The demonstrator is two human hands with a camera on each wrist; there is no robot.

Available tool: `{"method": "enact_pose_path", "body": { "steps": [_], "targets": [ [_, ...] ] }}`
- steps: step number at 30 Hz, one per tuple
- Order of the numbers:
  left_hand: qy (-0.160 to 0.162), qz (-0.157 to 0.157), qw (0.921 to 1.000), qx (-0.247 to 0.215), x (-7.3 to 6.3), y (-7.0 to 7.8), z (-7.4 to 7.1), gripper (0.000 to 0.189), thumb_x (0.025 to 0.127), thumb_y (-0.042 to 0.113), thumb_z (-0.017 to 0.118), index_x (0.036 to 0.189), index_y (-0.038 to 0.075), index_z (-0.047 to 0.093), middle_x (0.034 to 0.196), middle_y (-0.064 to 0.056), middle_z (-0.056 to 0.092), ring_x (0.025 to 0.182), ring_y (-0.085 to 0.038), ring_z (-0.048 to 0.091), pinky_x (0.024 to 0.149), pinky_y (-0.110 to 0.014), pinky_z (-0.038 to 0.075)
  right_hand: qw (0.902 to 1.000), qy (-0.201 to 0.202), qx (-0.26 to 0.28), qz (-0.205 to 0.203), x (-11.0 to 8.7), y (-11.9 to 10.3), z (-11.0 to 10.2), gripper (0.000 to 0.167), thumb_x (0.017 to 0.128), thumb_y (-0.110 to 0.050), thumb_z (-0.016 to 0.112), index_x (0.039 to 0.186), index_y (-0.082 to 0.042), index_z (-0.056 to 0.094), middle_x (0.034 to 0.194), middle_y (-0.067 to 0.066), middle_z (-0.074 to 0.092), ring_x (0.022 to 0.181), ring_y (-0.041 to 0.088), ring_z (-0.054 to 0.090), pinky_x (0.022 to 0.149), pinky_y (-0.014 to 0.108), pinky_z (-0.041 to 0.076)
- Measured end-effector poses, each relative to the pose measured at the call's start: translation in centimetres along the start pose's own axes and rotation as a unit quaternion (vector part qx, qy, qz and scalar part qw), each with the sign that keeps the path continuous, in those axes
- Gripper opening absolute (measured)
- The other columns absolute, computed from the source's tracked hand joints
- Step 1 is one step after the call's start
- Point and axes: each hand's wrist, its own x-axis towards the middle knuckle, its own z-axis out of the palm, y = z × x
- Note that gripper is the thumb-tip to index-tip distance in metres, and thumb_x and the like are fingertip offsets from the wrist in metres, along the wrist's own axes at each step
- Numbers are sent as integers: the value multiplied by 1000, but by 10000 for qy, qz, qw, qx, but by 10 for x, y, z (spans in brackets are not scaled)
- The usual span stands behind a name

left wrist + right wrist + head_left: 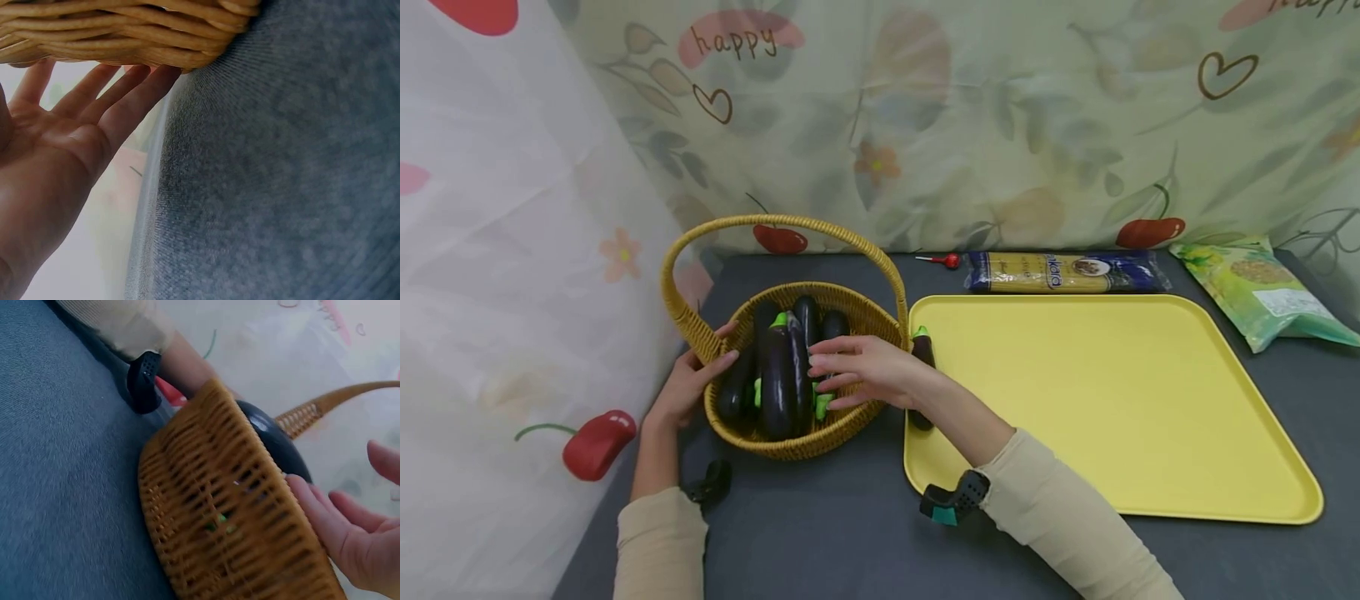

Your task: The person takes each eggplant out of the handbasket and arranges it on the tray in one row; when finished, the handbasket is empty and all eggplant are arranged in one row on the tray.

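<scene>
Seemingly partway — several eggplants point(778, 379) in the basket point(793, 450); one lone eggplant point(922, 352) outside, at the yellow tray's point(1112, 400) nine-o'clock edge. Left hand point(688, 385) grips the basket rim at nine; right hand point(872, 367) over the basket's three-o'clock side, fingers loosely spread — nothing held.

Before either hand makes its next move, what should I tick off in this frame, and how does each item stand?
1. Golden woven basket with arched handle steadied: ok; left hand holds its left rim.
2. Right hand free: ok; fingers loosely extended, no grip visible.
3. Right fingertips touching the glossy dark-purple eggplants in the basket: cannot tell.
4. All eggplants in one place: not ok; a slim dark eggplant with green cap lies by the left edge of the yellow rectangular tray.
5. Number in the basket: cannot tell; they overlap, and the right hand covers some.
</scene>
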Motion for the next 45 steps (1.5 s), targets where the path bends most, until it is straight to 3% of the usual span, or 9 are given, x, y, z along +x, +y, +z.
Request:
{"method": "enact_pose_path", "body": {
  "steps": [12,20,25,28,30,32,39,45],
  "targets": [
    [-48,-59,9999,-106,-1,5,2,58,98,19,55,150,12,31,153,-6,30,133,-22,32,93,-18,37,9976,512,-374,262,23,1,28,54,93,-23,65,141,-9,46,127,11,56,113,28,55,81,43,51],
    [-21,-5,10000,-79,-1,0,0,56,98,23,56,150,14,34,150,-2,35,128,-16,37,91,-18,39,9912,944,-924,112,29,1,44,62,86,-23,74,140,-9,47,115,10,61,99,25,62,75,43,53],
    [-18,3,9999,-135,-1,-2,0,55,98,23,55,149,15,35,145,1,41,123,-12,41,90,-18,41,9738,1349,-1821,-156,34,5,56,68,81,-24,79,139,-9,47,103,7,62,81,19,64,66,36,54],
    [-19,16,9998,-178,-1,-2,1,56,98,22,55,149,12,35,142,-1,43,121,-12,42,89,-19,42,9591,1551,-2359,-211,36,6,64,71,79,-28,80,139,-10,47,96,5,62,72,18,62,60,31,52],
    [-30,21,9998,-198,-1,-2,2,56,99,22,55,149,11,34,142,-4,42,121,-12,42,89,-20,42,9546,1580,-2521,-181,36,5,67,71,79,-29,80,139,-11,47,96,4,62,70,17,62,59,30,51],
    [-36,-7,9998,-204,-1,-1,2,56,99,22,54,149,11,34,144,-5,41,122,-13,42,89,-20,42,9550,1555,-2522,-148,36,5,67,70,80,-28,79,139,-12,47,98,5,62,72,17,62,60,31,51],
    [-33,-112,9998,-159,0,1,1,57,99,24,55,150,13,33,146,-5,39,123,-15,40,90,-20,42,9704,1236,-2070,-151,34,4,63,67,84,-22,76,142,-11,44,109,10,60,89,21,62,65,35,54],
    [-34,-122,9998,-158,-2,3,2,57,99,22,54,150,12,32,141,-5,42,119,-13,43,89,-20,43,9778,935,-1848,-324,33,3,57,65,88,-20,71,145,-11,40,115,11,59,92,22,63,68,35,54]
  ]
}}
